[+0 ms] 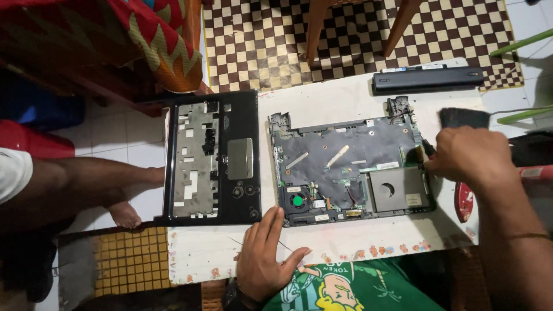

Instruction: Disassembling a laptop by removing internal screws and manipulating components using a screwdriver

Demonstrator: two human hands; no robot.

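An opened laptop base (pixel 345 164) lies on a small white table (pixel 334 98), its dark motherboard and a fan with a green hub (pixel 297 200) exposed. My left hand (pixel 265 253) rests flat on the table at the base's near left corner, fingers apart and holding nothing. At the base's right edge, my right hand (pixel 469 154) is closed around a dark screwdriver (pixel 428 147) whose tip touches the board. The removed black palm-rest cover (pixel 210 158) lies upside down to the left, hanging over the table's edge.
A long black battery (pixel 427 79) sits at the table's far right edge. A dark cloth pad (pixel 464 117) lies just beyond my right hand. Another person's bare leg and foot (pixel 124 190) rest on the tiled floor at left. Wooden chair legs (pixel 317 29) stand on a checkered mat.
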